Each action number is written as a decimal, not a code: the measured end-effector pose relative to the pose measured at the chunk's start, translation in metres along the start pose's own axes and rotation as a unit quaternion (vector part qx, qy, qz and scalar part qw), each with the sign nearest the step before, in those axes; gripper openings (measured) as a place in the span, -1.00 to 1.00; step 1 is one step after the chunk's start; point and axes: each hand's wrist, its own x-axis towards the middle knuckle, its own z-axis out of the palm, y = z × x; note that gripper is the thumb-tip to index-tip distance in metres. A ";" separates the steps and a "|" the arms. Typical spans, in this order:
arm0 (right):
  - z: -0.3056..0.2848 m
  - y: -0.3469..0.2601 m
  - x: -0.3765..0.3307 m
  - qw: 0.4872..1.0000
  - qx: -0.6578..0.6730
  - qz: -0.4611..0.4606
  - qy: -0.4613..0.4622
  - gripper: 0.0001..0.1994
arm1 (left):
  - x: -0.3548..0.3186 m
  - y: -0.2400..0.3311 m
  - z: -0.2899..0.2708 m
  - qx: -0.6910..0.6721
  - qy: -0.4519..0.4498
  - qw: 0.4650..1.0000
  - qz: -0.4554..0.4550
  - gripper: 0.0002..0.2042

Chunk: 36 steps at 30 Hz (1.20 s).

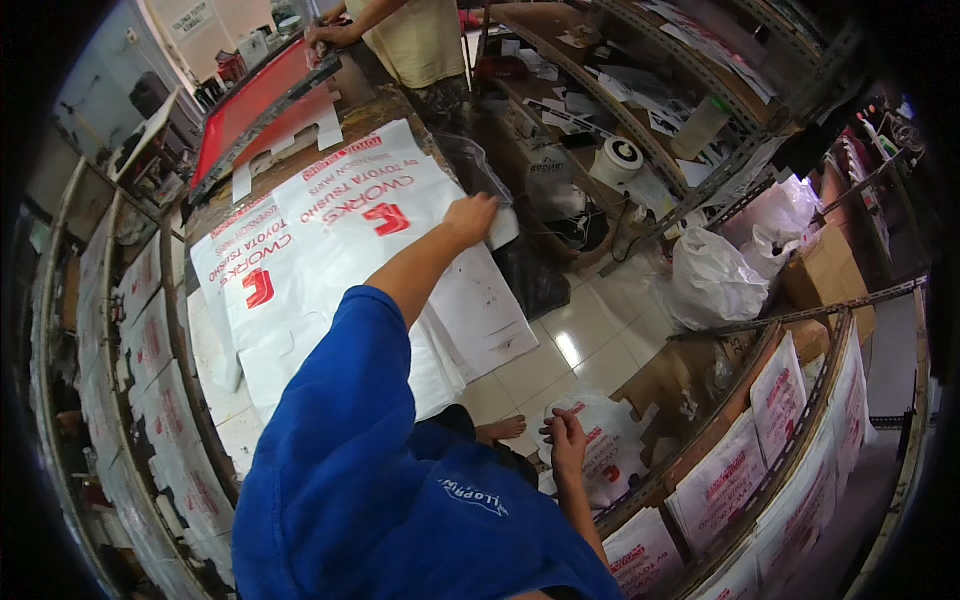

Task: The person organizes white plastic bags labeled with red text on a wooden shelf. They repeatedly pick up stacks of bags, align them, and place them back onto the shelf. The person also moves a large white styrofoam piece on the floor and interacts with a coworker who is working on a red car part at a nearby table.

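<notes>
White plastic bags with red print (pixel 330 290) lie spread over the worktable. My left hand (pixel 470 218) reaches across them and is closed at their right edge, next to some clear plastic (pixel 470 165). What lies under its fingers is partly hidden. Lower down at the right, my right hand (pixel 567 440) hangs with fingers loosely curled and slightly apart. Nothing shows in it. Just beside it is another white printed plastic bag (pixel 610 460); I cannot tell whether they touch.
A red-meshed screen frame (pixel 250 105) stands tilted at the table's far end, held by another person's hand (pixel 335 35). Racks of printed bags (pixel 740 470) curve along the right, more (pixel 150 340) along the left. Cluttered shelves (pixel 600 90) and stuffed plastic sacks (pixel 715 275) sit beyond the tiled floor.
</notes>
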 end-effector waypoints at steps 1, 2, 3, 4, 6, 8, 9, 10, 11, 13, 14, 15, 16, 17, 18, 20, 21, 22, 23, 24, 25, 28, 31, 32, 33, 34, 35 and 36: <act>-0.001 -0.002 0.004 1.000 0.011 -0.007 -0.019 -0.68 | 0.012 0.020 -0.013 -0.038 0.009 0.999 -0.016 -0.70; -0.001 -0.007 0.009 0.999 0.021 -0.013 -0.036 -0.68 | 0.026 0.043 -0.030 -0.073 0.059 0.996 -0.012 -0.69; -0.001 -0.013 0.014 0.998 0.031 -0.017 -0.051 -0.68 | 0.039 0.068 -0.048 -0.109 0.107 0.988 -0.007 -0.67; -0.001 -0.023 0.024 0.997 0.018 -0.031 -0.066 -0.66 | 0.053 0.094 -0.062 -0.114 0.150 0.982 0.027 -0.67; 0.003 -0.054 0.044 0.994 0.036 -0.032 -0.099 -0.61 | 0.079 0.131 -0.083 -0.123 0.217 0.965 0.080 -0.68; -0.004 -0.087 0.066 0.987 0.088 -0.031 -0.132 -0.45 | 0.096 0.172 -0.102 -0.149 0.245 0.950 0.122 -0.71; -0.014 -0.095 0.075 0.983 0.109 -0.039 -0.145 -0.33 | 0.100 0.192 -0.118 -0.169 0.244 0.944 0.144 -0.72; -0.022 -0.102 0.083 0.984 0.097 -0.080 -0.123 -0.27 | 0.104 0.210 -0.131 -0.188 0.246 0.937 0.162 -0.74; -0.028 -0.105 0.086 0.984 0.083 -0.118 -0.103 -0.21 | 0.107 0.226 -0.138 -0.220 0.224 0.935 0.166 -0.73; -0.045 -0.111 0.096 0.983 0.064 -0.166 -0.051 -0.11 | 0.112 0.259 -0.149 -0.281 0.176 0.927 0.176 -0.70; -0.056 -0.115 0.103 0.982 0.057 -0.179 -0.017 -0.09 | 0.110 0.276 -0.158 -0.306 0.145 0.920 0.197 -0.69; -0.068 -0.118 0.108 0.980 0.049 -0.190 0.018 -0.06 | 0.110 0.292 -0.164 -0.311 0.136 0.916 0.215 -0.70; -0.080 -0.121 0.112 0.982 0.071 -0.168 0.047 -0.09 | 0.112 0.307 -0.169 -0.317 0.126 0.910 0.237 -0.71; -0.092 -0.123 0.115 0.987 0.099 -0.118 0.048 -0.10 | 0.114 0.319 -0.170 -0.322 0.118 0.905 0.253 -0.72; -0.105 -0.125 0.118 0.988 0.129 -0.069 0.049 -0.11 | 0.120 0.329 -0.169 -0.351 0.100 0.891 0.270 -0.72; -0.124 -0.120 0.116 0.979 0.196 -0.005 0.049 -0.13 | 0.133 0.351 -0.167 -0.411 0.064 0.859 0.299 -0.73; -0.130 -0.114 0.120 0.969 0.237 -0.044 0.063 -0.12 | 0.137 0.367 -0.166 -0.432 0.038 0.845 0.312 -0.75; -0.136 -0.108 0.125 0.955 0.274 -0.085 0.081 -0.11 | 0.138 0.382 -0.166 -0.453 0.009 0.829 0.326 -0.76; -0.140 -0.110 0.127 0.938 0.308 -0.126 0.094 -0.10 | 0.139 0.393 -0.164 -0.472 -0.018 0.815 0.336 -0.78; -0.149 -0.116 0.132 0.914 0.352 -0.181 0.089 -0.10 | 0.145 0.403 -0.157 -0.482 -0.026 0.808 0.338 -0.79; -0.157 -0.133 0.136 0.908 0.355 -0.208 0.083 -0.14 | 0.150 0.405 -0.154 -0.489 -0.028 0.806 0.333 -0.80; -0.192 -0.163 0.145 0.865 0.406 -0.272 0.116 -0.35 | 0.168 0.419 -0.136 -0.520 -0.083 0.791 0.312 -0.84; -0.243 -0.162 0.148 0.891 0.329 -0.249 0.188 -0.50 | 0.201 0.433 -0.098 -0.536 -0.141 0.792 0.258 -0.84; -0.260 -0.148 0.147 0.905 0.288 -0.235 0.207 -0.59 | 0.207 0.445 -0.080 -0.557 -0.169 0.776 0.242 -0.85; -0.276 -0.137 0.141 0.899 0.278 -0.237 0.243 -0.59 | 0.214 0.456 -0.062 -0.577 -0.196 0.761 0.223 -0.85; -0.284 -0.141 0.134 0.893 0.270 -0.240 0.269 -0.59 | 0.220 0.462 -0.047 -0.593 -0.216 0.749 0.200 -0.85; -0.294 -0.138 0.128 0.886 0.261 -0.241 0.297 -0.58 | 0.225 0.473 -0.031 -0.590 -0.230 0.749 0.195 -0.85; -0.305 -0.131 0.123 0.882 0.211 -0.235 0.351 -0.58 | 0.231 0.485 -0.014 -0.586 -0.243 0.750 0.188 -0.85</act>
